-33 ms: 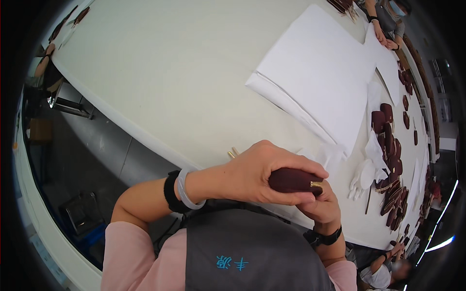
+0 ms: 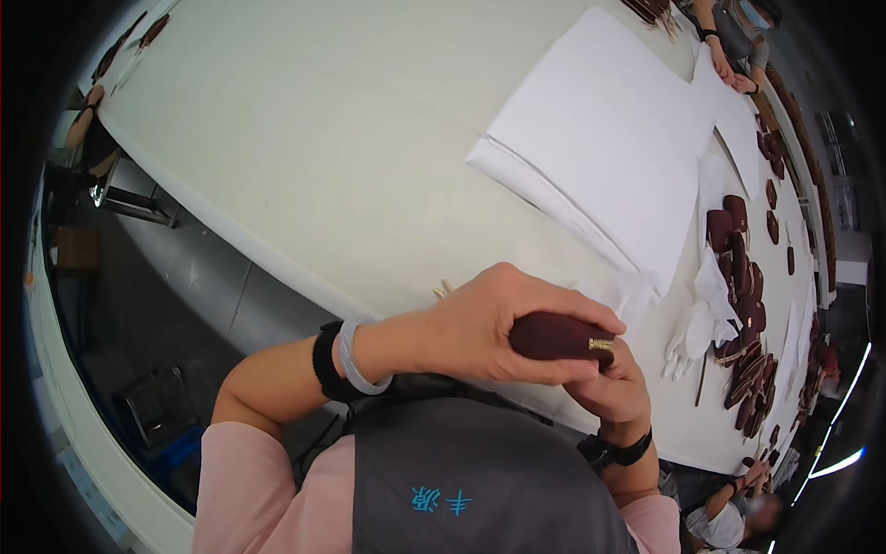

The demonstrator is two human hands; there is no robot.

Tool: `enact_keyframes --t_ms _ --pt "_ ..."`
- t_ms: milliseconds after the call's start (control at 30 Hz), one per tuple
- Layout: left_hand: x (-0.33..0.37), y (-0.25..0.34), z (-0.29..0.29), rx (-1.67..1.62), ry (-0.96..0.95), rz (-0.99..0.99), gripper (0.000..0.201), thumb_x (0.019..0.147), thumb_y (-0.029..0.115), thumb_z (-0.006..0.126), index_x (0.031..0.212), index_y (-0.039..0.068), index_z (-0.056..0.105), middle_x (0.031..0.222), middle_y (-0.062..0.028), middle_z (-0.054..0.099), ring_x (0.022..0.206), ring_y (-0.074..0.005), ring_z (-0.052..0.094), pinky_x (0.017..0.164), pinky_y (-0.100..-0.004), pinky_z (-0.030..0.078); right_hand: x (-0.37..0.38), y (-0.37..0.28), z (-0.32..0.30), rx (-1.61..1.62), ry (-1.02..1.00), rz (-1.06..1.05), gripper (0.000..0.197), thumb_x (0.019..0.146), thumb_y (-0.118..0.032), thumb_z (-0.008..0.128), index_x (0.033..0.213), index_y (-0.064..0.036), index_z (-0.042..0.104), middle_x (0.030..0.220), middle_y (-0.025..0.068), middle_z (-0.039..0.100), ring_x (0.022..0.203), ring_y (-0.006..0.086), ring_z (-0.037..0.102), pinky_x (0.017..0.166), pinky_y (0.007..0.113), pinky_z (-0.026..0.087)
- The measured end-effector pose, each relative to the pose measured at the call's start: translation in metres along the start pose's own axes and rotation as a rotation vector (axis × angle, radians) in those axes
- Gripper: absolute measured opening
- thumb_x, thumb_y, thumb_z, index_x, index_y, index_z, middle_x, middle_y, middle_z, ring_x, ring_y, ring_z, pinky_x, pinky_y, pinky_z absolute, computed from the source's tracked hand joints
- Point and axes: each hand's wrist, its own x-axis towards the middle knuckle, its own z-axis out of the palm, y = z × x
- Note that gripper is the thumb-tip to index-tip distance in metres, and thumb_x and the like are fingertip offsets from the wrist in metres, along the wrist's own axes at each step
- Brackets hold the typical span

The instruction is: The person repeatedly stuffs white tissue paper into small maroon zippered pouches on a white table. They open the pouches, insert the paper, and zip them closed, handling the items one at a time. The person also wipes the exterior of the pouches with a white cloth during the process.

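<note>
A small dark burgundy zip pouch (image 2: 554, 338) is held over the near edge of the table. My left hand (image 2: 480, 323) wraps around it from the left, thumb and fingers along its two long sides. A short stretch of gold zip teeth shows at the pouch's right end. There my right hand (image 2: 620, 386) is closed against the pouch, with its fingers partly hidden behind the pouch and my left fingertips. Just beyond my left wrist lie small gold-coloured pieces (image 2: 445, 290), partly covered by the hand.
Large white sheets (image 2: 600, 129) lie on the pale table (image 2: 323, 166). To the right are a crumpled white glove (image 2: 688, 340) and a heap of burgundy pouches (image 2: 746, 305). Other people work at the far right, lower right and far left. A metal stool (image 2: 134, 198) stands left.
The pouch and both hands have shifted very slightly away from my body. The grip looks the same.
</note>
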Motion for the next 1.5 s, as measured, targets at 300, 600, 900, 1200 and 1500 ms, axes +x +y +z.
enact_keyframes --t_ms 300,600,900,1200,1500 --pt "0.004 -0.034 -0.008 -0.244 0.345 -0.170 0.058 0.085 -0.003 0.078 0.139 0.000 0.056 0.124 -0.0089 0.069 0.118 -0.0175 0.065 0.101 -0.0323 0.053 0.045 -0.036 0.011 -0.760 0.311 -0.026 0.029 0.100 -0.017 0.067 0.122 0.0008 0.066 0.111 0.0104 0.071 0.094 0.0156 0.067 0.083 0.031 0.052" --pt "-0.034 -0.067 -0.028 -0.130 0.489 -0.222 0.040 0.084 0.000 0.080 0.119 0.000 0.060 0.101 -0.0022 0.067 0.099 -0.0101 0.063 0.092 -0.0284 0.052 0.024 -0.012 -0.046 -0.748 0.544 -0.070 0.058 0.086 -0.005 0.077 0.140 -0.0022 0.054 0.113 0.0098 0.071 0.080 0.0127 0.065 0.074 0.026 0.053" --pt "-0.042 -0.046 -0.011 0.068 0.632 -0.049 0.034 0.084 0.006 0.079 0.116 0.002 0.068 0.113 -0.0081 0.066 0.113 -0.0211 0.059 0.095 -0.0327 0.047 0.047 0.002 -0.019 -0.599 0.376 -0.190 0.028 0.086 0.005 0.066 0.114 0.0005 0.065 0.093 0.0043 0.072 0.068 0.0072 0.058 0.063 0.024 0.049" --pt "-0.050 -0.068 -0.007 0.380 0.669 0.182 0.020 0.076 -0.005 0.071 0.072 0.002 0.052 0.113 -0.0135 0.060 0.114 -0.0286 0.056 0.096 -0.0400 0.046 0.044 0.031 0.002 -1.029 0.378 -0.426 0.022 0.071 -0.004 0.078 0.086 -0.0024 0.063 0.074 0.0078 0.056 0.067 0.0240 0.056 0.056 0.035 0.044" --pt "-0.056 -0.047 -0.016 0.962 0.621 0.348 0.018 0.074 -0.002 0.077 0.088 0.005 0.068 0.118 -0.0142 0.053 0.103 -0.0276 0.052 0.086 -0.0370 0.047 0.053 0.007 0.006 -1.103 0.372 -0.146 0.019 0.075 -0.011 0.078 0.086 -0.0065 0.063 0.079 0.0085 0.064 0.070 0.0286 0.064 0.059 0.038 0.047"
